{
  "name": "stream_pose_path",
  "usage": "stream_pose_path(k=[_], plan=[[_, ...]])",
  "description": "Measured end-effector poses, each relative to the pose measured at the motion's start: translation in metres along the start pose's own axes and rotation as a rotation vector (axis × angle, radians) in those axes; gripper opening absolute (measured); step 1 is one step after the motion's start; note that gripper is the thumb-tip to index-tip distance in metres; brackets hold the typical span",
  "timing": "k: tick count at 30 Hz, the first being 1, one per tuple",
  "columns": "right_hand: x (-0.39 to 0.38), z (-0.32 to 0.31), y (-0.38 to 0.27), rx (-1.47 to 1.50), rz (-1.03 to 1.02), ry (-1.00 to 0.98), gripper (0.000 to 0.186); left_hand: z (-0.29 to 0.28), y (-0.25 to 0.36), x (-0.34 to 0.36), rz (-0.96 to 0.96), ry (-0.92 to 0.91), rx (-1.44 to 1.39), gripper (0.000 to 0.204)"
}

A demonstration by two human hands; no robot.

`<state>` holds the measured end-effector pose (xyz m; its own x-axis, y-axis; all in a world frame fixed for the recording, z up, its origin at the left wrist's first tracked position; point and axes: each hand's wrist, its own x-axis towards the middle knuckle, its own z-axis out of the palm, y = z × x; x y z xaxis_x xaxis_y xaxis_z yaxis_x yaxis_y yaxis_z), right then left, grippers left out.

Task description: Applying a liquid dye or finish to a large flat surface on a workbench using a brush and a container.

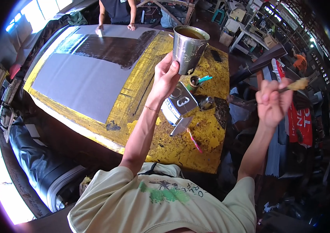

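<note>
At upper middle, the left hand (pixel 165 77) is wrapped round a metal cup (pixel 188 52), amber-brown liquid (pixel 190 32) showing inside. Right of center, the right hand (pixel 274 101) is closed on what looks like a brush (pixel 298 84) with yellowish bristles — blurred, so hard to be sure. Below the cup, a small green can (pixel 192 88) holding turquoise handles stands by a rectangular tin (pixel 179 101), contents hidden. The yellow desk (pixel 207 155) has its right edge left of the right hand — stained surface stretches between tin and near edge.
</note>
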<state>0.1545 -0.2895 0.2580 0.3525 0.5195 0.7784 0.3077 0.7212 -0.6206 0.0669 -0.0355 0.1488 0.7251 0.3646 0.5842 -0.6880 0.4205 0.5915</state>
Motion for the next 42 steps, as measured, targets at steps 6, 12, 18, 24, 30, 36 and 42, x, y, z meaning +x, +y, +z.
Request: stream_pose_path(k=[6,12,18,24,30,36,42], plan=[[0.003,0.014,0.053,-1.056,-0.254,-0.179,0.012,0.007,-0.007,0.005,0.005,-0.007,-0.03,0.062],[0.001,0.005,0.085,-1.143,-0.288,-0.303,0.016,0.005,-0.017,0.008,-0.007,-0.001,-0.062,0.061],[-0.008,-0.021,0.105,-0.712,0.254,-0.304,0.014,0.007,-0.019,0.004,-0.041,0.027,-0.058,0.062],[-0.013,-0.012,0.089,-0.074,0.838,-0.209,0.012,0.005,-0.018,0.007,-0.028,0.034,0.0,0.063],[-0.019,-0.007,0.063,-0.158,0.488,-0.116,0.023,0.008,-0.016,0.012,0.01,0.011,-0.12,0.056],[-0.021,0.006,0.054,-0.498,0.221,-0.109,0.013,0.012,-0.016,0.01,-0.016,0.047,-0.143,0.061],[-0.021,0.0,0.054,-0.646,0.252,0.071,0.016,0.015,-0.011,-0.001,-0.028,0.035,0.037,0.063]])
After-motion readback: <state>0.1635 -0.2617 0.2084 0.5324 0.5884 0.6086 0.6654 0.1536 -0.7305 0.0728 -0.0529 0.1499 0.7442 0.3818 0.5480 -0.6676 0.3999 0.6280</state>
